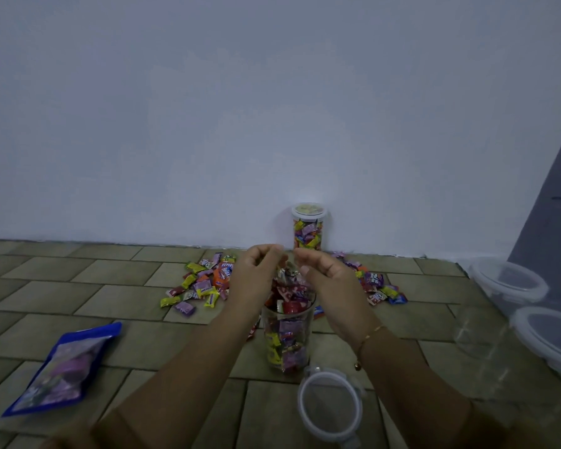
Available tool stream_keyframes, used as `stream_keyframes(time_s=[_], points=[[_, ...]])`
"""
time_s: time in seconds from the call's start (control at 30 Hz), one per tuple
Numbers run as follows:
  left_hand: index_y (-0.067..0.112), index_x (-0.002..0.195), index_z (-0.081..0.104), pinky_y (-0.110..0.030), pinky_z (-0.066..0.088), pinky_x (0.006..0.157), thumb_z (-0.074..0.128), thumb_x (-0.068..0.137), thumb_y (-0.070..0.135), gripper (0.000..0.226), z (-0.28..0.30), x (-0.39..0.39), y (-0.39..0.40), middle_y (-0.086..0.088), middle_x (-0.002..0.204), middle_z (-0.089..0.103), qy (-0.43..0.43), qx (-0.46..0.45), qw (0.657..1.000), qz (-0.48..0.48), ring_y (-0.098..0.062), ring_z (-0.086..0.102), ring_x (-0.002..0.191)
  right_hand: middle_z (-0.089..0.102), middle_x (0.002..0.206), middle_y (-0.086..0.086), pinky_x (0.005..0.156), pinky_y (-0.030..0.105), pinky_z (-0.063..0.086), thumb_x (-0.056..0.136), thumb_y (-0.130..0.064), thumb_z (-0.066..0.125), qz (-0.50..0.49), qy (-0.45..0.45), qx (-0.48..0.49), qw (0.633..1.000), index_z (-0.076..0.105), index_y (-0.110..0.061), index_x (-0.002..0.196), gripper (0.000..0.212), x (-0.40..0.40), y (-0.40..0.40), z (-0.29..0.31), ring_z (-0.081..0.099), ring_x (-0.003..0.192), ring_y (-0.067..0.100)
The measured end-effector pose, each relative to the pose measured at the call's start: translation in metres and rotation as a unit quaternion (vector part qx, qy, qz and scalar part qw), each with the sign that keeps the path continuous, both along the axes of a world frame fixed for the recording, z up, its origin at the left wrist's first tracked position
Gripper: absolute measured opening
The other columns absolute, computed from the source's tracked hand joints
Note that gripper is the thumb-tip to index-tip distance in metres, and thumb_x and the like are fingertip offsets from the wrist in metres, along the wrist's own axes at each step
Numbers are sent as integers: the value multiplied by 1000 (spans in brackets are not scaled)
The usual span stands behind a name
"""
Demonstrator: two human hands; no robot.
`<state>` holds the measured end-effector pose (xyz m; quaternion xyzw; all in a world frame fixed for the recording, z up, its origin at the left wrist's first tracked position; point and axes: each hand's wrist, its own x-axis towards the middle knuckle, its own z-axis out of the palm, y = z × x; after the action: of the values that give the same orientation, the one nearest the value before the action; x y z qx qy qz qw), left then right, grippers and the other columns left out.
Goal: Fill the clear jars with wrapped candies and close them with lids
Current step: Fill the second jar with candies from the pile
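A clear jar point(287, 338) stands open on the tiled floor, packed with wrapped candies that heap above its rim. My left hand point(258, 275) and my right hand point(321, 278) hover just over its mouth, facing each other with fingers curled. A few candies point(287, 275) show between them; whether either hand grips them is unclear. A clear lid with a white rim point(324, 375) lies on the floor in front of the jar. A second jar point(308, 231), full and lidded, stands against the wall behind.
Loose wrapped candies lie in a pile left point(204, 280) and right point(379, 290) of my hands. A blue candy bag point(62, 367) lies at the lower left. An empty clear jar point(480, 338) and two white-rimmed lids point(509, 283) point(551, 335) sit at the right.
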<state>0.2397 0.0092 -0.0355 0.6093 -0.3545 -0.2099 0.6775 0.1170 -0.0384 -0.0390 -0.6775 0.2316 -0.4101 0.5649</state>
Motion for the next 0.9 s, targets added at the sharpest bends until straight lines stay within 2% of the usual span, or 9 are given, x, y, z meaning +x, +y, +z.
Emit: stream_keyframes(time_s=[0.1,0.2,0.33,0.43,0.5,0.6,0.73,0.83,0.9], points=[[19,83,67,-16,45,66,54,94,28,18,2,-1,3,1,84,72,-7,-3,1000,-19,-8,68,81,68,109,-8,97,34,49,93,-7,53,-29,2,5,1000,65,-37,95,32,-1,-3,-1,62,107,10],[18,89,65,-11,46,65,43,99,25,24,3,0,7,-1,87,72,14,-8,999,-44,-9,69,83,69,112,7,93,49,51,93,-8,52,-43,33,16,998,66,-35,101,32,-2,-5,-2,64,102,29],[25,103,62,-24,43,88,36,100,20,27,2,7,11,6,101,71,6,28,994,-103,-5,67,96,55,135,0,106,33,40,95,-19,52,7,146,-54,988,50,-18,135,40,-9,-5,0,51,123,12],[25,123,56,-29,34,106,33,100,16,34,2,13,18,10,120,62,-112,96,975,-164,-2,55,114,48,138,8,101,22,32,99,-22,43,60,223,-177,957,40,-12,141,43,-13,2,3,42,127,15],[21,139,45,-30,16,117,32,97,16,44,2,14,19,5,137,51,-257,147,937,-185,-6,42,130,40,145,11,107,28,25,101,-26,38,65,287,-255,921,34,-11,143,45,-11,3,0,29,137,25],[18,147,30,-24,-8,115,31,95,10,52,2,13,17,1,150,37,-398,207,872,-195,-7,28,138,19,157,0,118,38,15,101,-34,32,46,385,-292,874,17,-18,150,53,-8,0,-10,10,146,21],[17,151,17,-20,-13,111,33,96,2,59,5,9,17,-2,154,28,-430,235,849,-195,-8,22,141,32,151,5,113,42,28,101,-32,34,41,324,-262,908,9,-21,151,57,-7,2,-18,26,140,25],[16,151,9,-20,-14,111,32,96,0,62,5,2,20,-4,154,29,-432,244,846,-194,-9,21,141,17,158,2,118,40,18,102,-31,29,18,341,-274,899,8,-18,151,55,-6,4,-24,11,146,20],[16,151,-3,-27,-13,116,33,95,0,69,0,-1,19,-6,153,30,-453,257,832,-190,-12,20,142,17,158,1,117,45,20,102,-30,28,-8,341,-286,895,9,-21,151,53,-3,3,-28,11,146,19]])
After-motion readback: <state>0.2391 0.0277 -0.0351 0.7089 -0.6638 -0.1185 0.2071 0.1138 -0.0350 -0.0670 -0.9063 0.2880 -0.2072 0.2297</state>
